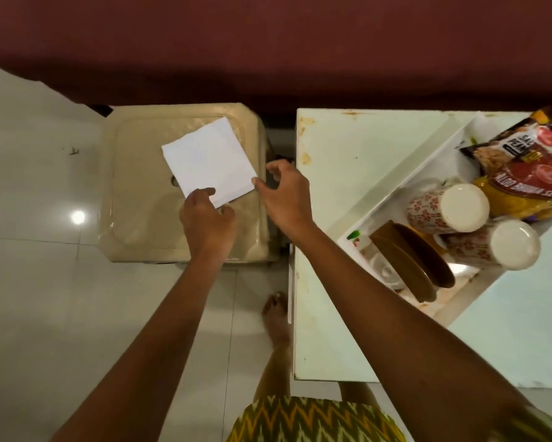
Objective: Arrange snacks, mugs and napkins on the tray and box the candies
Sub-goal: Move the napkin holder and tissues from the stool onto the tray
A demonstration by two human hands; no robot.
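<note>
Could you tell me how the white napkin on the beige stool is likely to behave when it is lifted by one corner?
The napkin looks thin and folded flat on the stool, so it will probably droop and may unfold. It seems very light, so it could slide rather than lift. The left hand presses its near edge, which should steady it while the right hand pinches the corner.

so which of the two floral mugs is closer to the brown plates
The lower floral mug, nearest the viewer. Its patterned side sits right beside the brown plates, while the other floral mug lies farther up the tray, next to the snack packets.
</note>
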